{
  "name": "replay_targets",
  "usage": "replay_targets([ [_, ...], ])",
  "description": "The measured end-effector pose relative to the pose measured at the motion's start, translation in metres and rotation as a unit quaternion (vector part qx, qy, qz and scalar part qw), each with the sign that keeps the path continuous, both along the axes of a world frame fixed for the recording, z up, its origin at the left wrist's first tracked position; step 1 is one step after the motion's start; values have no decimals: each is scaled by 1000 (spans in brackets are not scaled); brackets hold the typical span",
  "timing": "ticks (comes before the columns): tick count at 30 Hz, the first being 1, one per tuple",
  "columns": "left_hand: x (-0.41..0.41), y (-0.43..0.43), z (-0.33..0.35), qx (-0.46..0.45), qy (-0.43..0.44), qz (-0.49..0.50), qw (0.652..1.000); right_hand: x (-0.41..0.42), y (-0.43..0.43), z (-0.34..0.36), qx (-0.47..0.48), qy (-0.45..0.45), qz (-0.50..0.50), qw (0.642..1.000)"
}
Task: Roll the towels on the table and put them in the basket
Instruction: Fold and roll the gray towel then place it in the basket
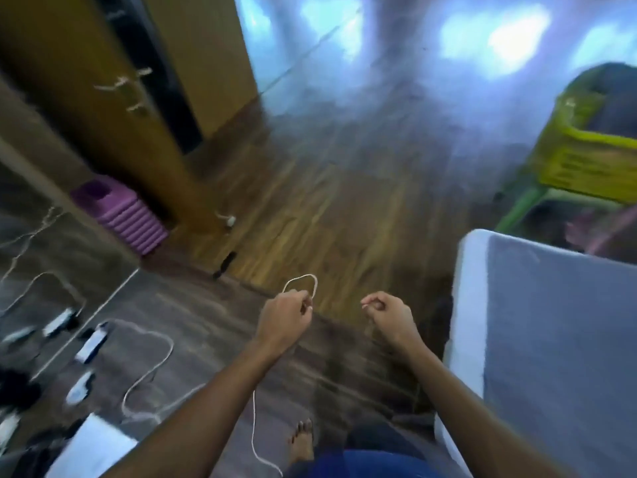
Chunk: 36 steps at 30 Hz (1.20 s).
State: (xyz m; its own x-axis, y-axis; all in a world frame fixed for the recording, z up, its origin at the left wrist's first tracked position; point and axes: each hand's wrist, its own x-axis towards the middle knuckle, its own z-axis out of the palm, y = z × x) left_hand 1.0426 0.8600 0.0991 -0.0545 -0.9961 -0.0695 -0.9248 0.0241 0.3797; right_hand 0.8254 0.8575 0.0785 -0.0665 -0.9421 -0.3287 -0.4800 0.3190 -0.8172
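The view is blurred by motion. My left hand (287, 317) is raised over the floor and pinches a thin white cable (305, 280) that loops above the fingers and hangs down past my forearm. My right hand (386, 312) is level with it, a short way to the right, its fingers curled; a small pale bit shows at the fingertips, too blurred to name. A grey cloth (558, 339) covers a white-edged surface at the right. A yellow-green basket (593, 153) stands at the far right. No rolled towel shows.
Wooden floor (310, 208) stretches ahead. A purple ribbed bin (120, 215) sits by a wooden door (103, 81) at the left. White cables and chargers (93, 343) lie on the dark floor at the lower left. My bare foot (303, 439) is below.
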Motion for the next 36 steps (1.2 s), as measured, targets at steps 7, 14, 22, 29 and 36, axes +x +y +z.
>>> replay_targets([
  [7, -88, -106, -7, 16, 9, -264, 964, -68, 2, -13, 16, 22, -248, 968],
  [14, -227, -149, -24, 25, -24, -483, 875, -143, 58, -54, 36, 12, -476, 879],
  [22, -338, -157, -54, 47, -83, -653, 751, -136, 115, -110, 133, 119, -595, 784],
  [29, -399, -189, -81, 30, -115, -719, 685, -111, 95, -125, 213, 220, -614, 728],
  [36, -436, -270, -114, -22, -161, -789, 593, -102, 67, -129, 241, 291, -633, 676],
])
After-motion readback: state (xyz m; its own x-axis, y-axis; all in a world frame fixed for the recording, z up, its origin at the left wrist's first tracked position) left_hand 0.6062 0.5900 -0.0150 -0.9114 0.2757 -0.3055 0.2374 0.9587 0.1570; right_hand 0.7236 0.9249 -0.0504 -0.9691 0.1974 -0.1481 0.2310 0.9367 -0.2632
